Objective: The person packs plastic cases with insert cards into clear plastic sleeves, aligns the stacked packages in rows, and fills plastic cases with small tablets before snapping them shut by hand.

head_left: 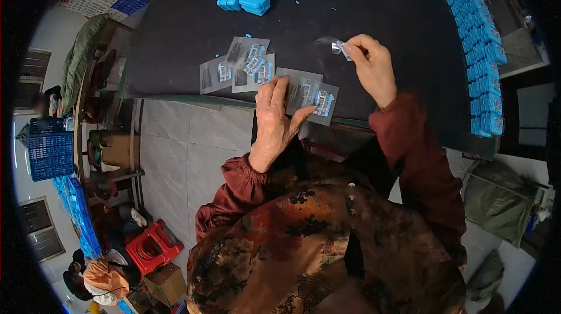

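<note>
1. Right hand (374,69) pinched a small clear-and-white piece (338,48) over the desk (409,33).
2. Left hand (271,116), thumb spread wide from fingers, sat at clear bags (324,104), near edge.
3. Blue cases (255,3) lay beyond.

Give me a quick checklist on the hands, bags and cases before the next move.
1. Grip on the small clear packet: ok; the right hand pinches it between its fingers.
2. Packet contents readable: cannot tell; too small and blurred.
3. Left hand pressing on the clear barcoded bags: cannot tell; its fingers are at the bags, but pressure doesn't show.
4. Bags separated: not ok; several overlap.
5. Bags well back from the near edge of the black table: not ok; the rightmost bag lies right at it.
6. Blue plastic cases away from both hands: ok; piled at the far side and lined up along the right.
</note>
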Tool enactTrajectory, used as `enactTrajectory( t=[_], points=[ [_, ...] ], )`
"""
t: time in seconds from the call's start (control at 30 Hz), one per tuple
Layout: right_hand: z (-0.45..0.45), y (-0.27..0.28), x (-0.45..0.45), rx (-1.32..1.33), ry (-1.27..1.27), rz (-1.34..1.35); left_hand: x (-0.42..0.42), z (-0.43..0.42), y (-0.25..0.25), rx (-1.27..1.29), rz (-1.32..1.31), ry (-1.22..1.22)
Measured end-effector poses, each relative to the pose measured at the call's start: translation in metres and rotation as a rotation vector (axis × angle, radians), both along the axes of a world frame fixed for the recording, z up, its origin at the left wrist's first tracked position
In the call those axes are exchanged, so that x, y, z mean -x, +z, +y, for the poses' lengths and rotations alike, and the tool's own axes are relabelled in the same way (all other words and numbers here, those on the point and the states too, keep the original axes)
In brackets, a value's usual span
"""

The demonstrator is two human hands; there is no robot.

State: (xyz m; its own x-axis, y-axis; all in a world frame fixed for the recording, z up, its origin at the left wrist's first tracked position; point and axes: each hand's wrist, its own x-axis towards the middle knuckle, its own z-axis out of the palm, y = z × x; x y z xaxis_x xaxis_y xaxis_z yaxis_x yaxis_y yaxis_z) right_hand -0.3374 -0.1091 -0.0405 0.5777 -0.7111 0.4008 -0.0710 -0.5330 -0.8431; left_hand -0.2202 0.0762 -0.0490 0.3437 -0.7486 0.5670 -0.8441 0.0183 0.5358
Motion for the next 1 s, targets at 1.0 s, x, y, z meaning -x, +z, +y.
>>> enactTrajectory(
  t=[1.0],
  points=[
    [0.067,0.056,0.075,-0.488,0.184,-0.077,0.049,-0.038,0.057,-0.065,1.404,-0.533]
  ],
)
